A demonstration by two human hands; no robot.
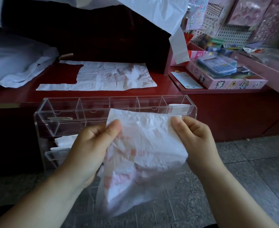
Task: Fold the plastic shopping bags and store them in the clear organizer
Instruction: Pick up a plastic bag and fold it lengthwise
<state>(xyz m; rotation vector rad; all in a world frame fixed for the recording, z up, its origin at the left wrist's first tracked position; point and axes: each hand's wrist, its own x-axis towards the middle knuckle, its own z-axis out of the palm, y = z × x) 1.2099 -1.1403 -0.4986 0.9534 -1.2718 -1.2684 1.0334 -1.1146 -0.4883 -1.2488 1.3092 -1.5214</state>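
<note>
A crumpled white plastic bag [140, 148] with faded red print hangs in front of me. My left hand [89, 150] pinches its left edge and my right hand [196, 143] pinches its upper right corner. Just behind it stands the clear organizer [66, 112], its top row split into several compartments. A folded white bag [178, 107] lies in the rightmost top compartment, and more folded bags [64, 143] show in a lower left slot. Another white bag [105, 76] lies spread flat on the red counter [165, 91] beyond.
A heap of pale bags [13, 63] sits at the far left of the counter. A white bag [168, 17] hangs from above at the back. At the right are a pink tray [234, 83] with a calculator [217, 63] and stationery displays. Grey stone floor lies below.
</note>
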